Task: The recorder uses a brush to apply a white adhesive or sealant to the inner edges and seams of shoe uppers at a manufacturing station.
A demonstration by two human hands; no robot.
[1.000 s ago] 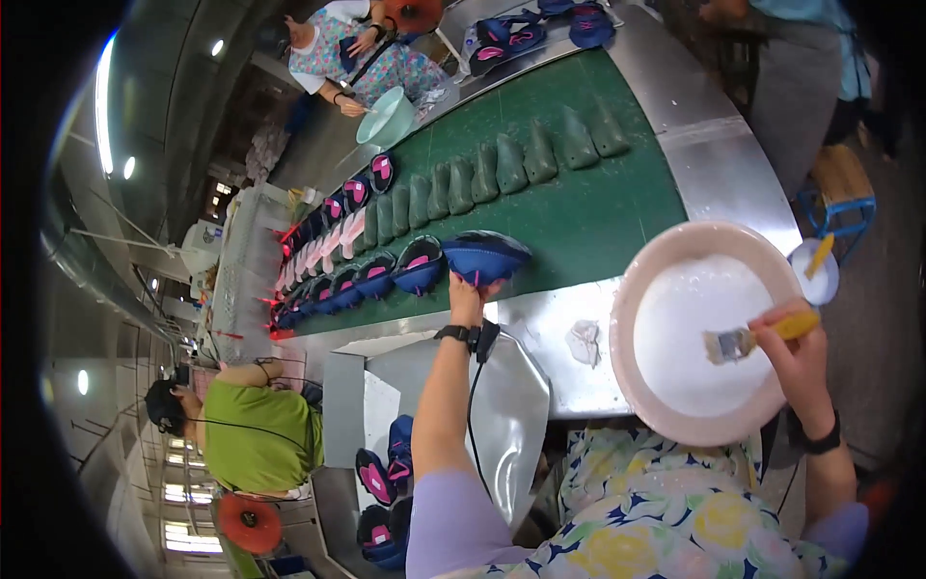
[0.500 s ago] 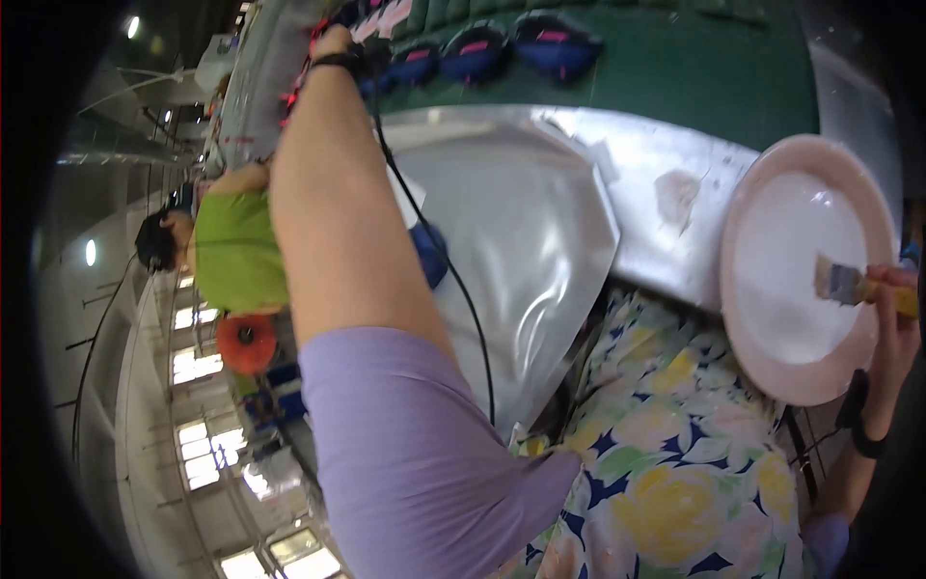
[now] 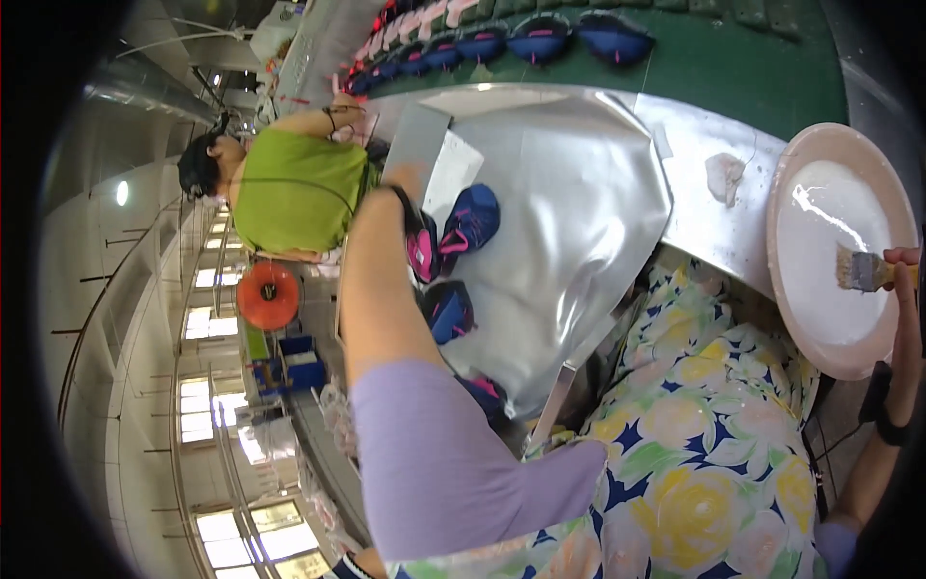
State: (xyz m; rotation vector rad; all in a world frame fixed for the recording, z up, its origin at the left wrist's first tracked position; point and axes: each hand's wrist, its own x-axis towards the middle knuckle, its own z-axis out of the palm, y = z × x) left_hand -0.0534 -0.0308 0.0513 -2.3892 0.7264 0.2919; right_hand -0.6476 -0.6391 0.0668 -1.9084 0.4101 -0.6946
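My right hand (image 3: 905, 275), at the far right, is closed round the handle of a flat paintbrush (image 3: 858, 270). The brush's bristles are over the white liquid (image 3: 830, 217) in a wide pale pink basin (image 3: 783, 289). My left arm stretches forward, and my left hand (image 3: 405, 179) is at the far left end of the silver sheet (image 3: 559, 174); its fingers are blurred and partly hidden. Close by are dark blue shoe uppers with pink trim, one (image 3: 473, 217) lying on the sheet and another (image 3: 449, 311) nearer to me, partly behind my forearm.
A row of blue shoe uppers (image 3: 538, 39) and several dark and pink sole pieces (image 3: 752, 12) lie on a green conveyor belt (image 3: 714, 72) beyond the metal tabletop (image 3: 704, 232). A co-worker in a green top (image 3: 294, 188) is at the left, near an orange round fan (image 3: 268, 295).
My left hand has drawn back from the row on the belt to the silver sheet's left end. The view has shifted, showing more shoe uppers. The brush stays in my right hand over the basin.
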